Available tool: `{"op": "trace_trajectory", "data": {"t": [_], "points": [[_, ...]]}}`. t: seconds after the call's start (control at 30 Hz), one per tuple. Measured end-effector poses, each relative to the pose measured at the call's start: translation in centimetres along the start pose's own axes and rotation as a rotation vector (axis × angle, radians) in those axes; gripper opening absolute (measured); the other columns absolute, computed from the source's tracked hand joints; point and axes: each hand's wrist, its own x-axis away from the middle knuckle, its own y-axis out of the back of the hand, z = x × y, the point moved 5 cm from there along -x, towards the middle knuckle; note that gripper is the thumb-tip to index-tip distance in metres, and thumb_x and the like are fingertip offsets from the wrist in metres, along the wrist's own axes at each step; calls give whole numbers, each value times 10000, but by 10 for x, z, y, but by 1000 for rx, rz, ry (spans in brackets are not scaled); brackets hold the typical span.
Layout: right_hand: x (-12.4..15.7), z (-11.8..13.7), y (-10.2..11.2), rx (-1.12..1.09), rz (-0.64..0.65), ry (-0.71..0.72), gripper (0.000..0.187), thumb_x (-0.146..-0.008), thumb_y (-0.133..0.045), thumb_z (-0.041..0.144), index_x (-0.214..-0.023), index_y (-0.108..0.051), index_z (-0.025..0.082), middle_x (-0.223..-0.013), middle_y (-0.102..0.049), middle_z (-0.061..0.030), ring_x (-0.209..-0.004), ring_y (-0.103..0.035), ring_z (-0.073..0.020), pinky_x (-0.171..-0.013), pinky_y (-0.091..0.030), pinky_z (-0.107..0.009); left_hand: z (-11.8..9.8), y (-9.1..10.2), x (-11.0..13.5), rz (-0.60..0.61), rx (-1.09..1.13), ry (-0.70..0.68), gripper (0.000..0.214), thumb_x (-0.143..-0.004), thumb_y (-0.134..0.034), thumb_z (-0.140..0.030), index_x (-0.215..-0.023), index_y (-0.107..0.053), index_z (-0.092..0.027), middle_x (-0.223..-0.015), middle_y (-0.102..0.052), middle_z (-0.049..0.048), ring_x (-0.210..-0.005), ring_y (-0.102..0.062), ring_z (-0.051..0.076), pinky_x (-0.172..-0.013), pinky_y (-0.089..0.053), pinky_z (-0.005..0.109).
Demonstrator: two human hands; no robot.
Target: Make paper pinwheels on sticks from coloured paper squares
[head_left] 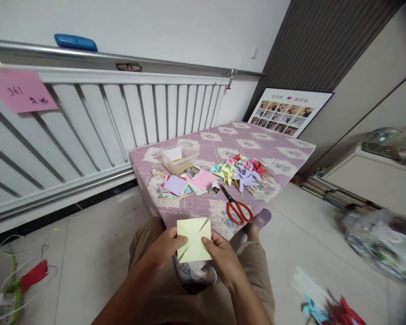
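Note:
I hold a pale yellow paper square [193, 239] with cuts running in from its corners, above my lap. My left hand [165, 247] pinches its left edge with the thumb on top. My right hand [223, 256] pinches its right edge the same way. Just beyond it, red-handled scissors [237, 208] lie shut on the low table with a purple patterned cloth [203, 205]. Further back on the cloth lie a heap of finished paper pinwheels [242, 173], several loose coloured paper sheets [186, 184] and a clear plastic box [179, 159] with paper and sticks inside.
A white radiator [98, 122] lines the wall on the left, with a pink note [20, 90] stuck to it. A framed photo collage [286, 113] leans at the back. Stacked books [328, 192] and plastic bags [382, 239] sit right; pinwheels [328, 309] lie on the floor.

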Motion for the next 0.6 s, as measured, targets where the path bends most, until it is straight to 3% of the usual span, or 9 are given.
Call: {"op": "trace_trajectory", "data": {"t": [0.23,0.4,0.6], "points": [[1,4,-4,-125,-96,76,294,-714,-727,363,-945,-677,187,-865,-756,-38,-729,-668,-197,-710,-497,-302,4,-10,2,-26,416,-18,325,-779,-605,-405,-1019,-666,-193,-991,-711,85,-884,-629,237,-730,-458,320],[2,8,-5,-208,-169,140,270,-724,-726,338,-948,-672,197,-901,-756,-36,-757,-675,-200,-720,-499,-309,13,-25,6,-44,538,-38,396,-728,-691,-379,-1055,-634,-161,-963,-695,105,-794,-616,183,-663,-439,271],[5,13,-12,-254,-178,177,239,-748,-713,324,-943,-663,195,-858,-752,-18,-719,-663,-173,-696,-499,-289,16,-44,6,-122,536,-122,247,-722,-711,-304,-912,-654,-157,-873,-675,63,-732,-581,145,-642,-440,250]]}}
